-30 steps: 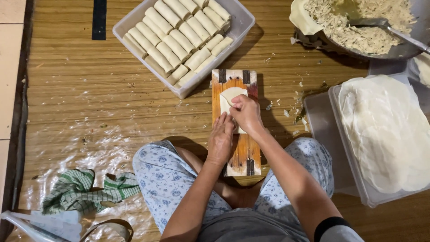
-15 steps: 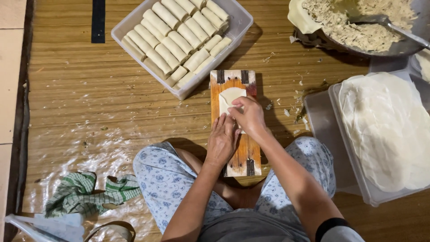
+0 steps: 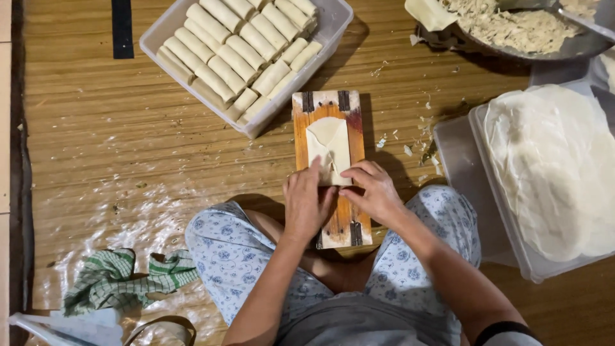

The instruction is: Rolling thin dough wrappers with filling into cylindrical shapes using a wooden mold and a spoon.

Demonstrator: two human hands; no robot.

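Note:
A pale wrapper [image 3: 329,146] with its sides folded inward lies on a small wooden board [image 3: 330,218] in front of my knees. My left hand [image 3: 307,200] presses its near edge with the fingertips. My right hand [image 3: 371,190] pinches the same near edge from the right side. Both hands rest on the roll's lower end; the filling is hidden inside the fold.
A clear tub [image 3: 337,24] of several finished rolls stands beyond the board. A tray with stacked round wrappers [image 3: 551,166] sits at the right. A metal bowl of crumbly filling [image 3: 519,29] is at the top right. A green checked cloth [image 3: 122,279] lies at the lower left.
My right hand came down from the wrapper's middle to its near edge. The wrapper's folded upper part is now uncovered. My left hand stayed at the near edge.

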